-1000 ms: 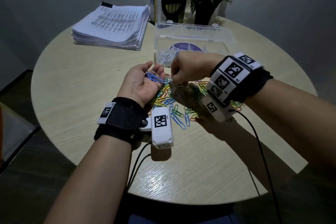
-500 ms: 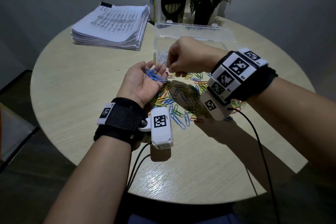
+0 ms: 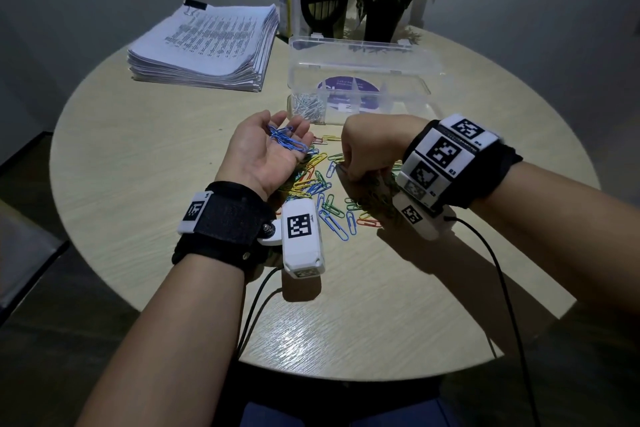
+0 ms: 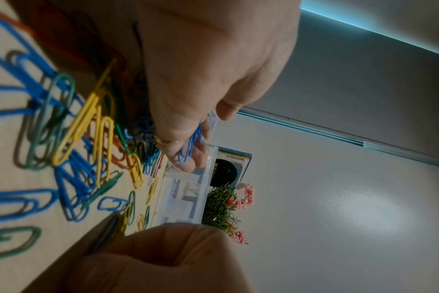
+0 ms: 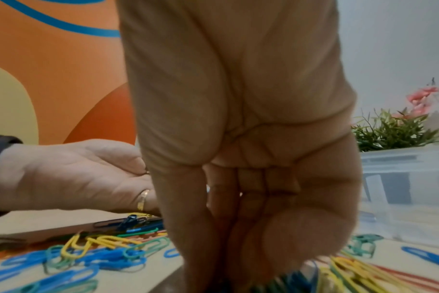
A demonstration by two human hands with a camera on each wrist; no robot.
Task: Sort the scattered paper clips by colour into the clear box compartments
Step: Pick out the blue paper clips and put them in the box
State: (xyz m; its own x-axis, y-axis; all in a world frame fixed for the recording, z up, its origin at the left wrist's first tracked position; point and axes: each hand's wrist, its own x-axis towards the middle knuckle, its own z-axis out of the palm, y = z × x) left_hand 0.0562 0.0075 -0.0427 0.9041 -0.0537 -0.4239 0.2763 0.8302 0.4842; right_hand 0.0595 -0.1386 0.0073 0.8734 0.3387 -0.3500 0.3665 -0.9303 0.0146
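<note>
Round pale wooden worktop (image 3: 138,149) carries a paper stack (image 3: 204,45) and clear plastic box (image 3: 356,80) beyond scattered coloured paper clips (image 3: 311,180); my left hand (image 3: 266,152) cups blue clips (image 3: 287,142), my right hand (image 3: 370,146) pinches one blue clip (image 3: 341,170) off the heap.

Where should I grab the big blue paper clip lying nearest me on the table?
Judging by its pose, take the large blue paper clip from above, pinching across its two long sides near the middle. It lies flat on the round wooden table, at the pile's near edge, so a fingertip may need to tip one rounded end up first.
</note>
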